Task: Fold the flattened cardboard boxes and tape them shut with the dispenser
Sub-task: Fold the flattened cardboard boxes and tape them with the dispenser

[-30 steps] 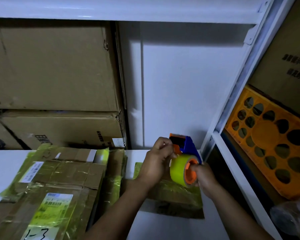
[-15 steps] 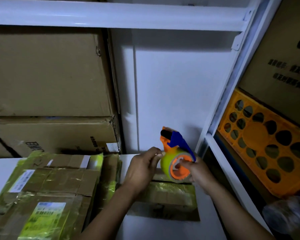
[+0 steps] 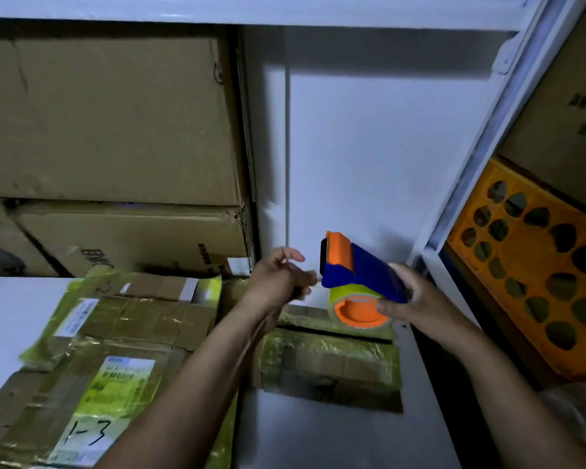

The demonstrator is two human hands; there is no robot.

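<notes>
Dispenser (image 3: pixel 359 279), blue and orange with a yellow-green roll, is held just above the taped flattened box (image 3: pixel 329 363) on the white shelf (image 3: pixel 318 434). Right hand (image 3: pixel 416 299) grasps its body and roll, mouth turned toward the left hand (image 3: pixel 274 282), apparently so the tape end can be drawn. Left fingers curl beside the mouth; whether they pinch tape cannot be told. Half a second earlier the left hand lay on the roll, and the dispenser sat lower.

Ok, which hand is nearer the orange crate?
Right. The right hand grips the dispenser, just short of the crate; the left hand sits beyond the dispenser, farther from the crate.
</notes>
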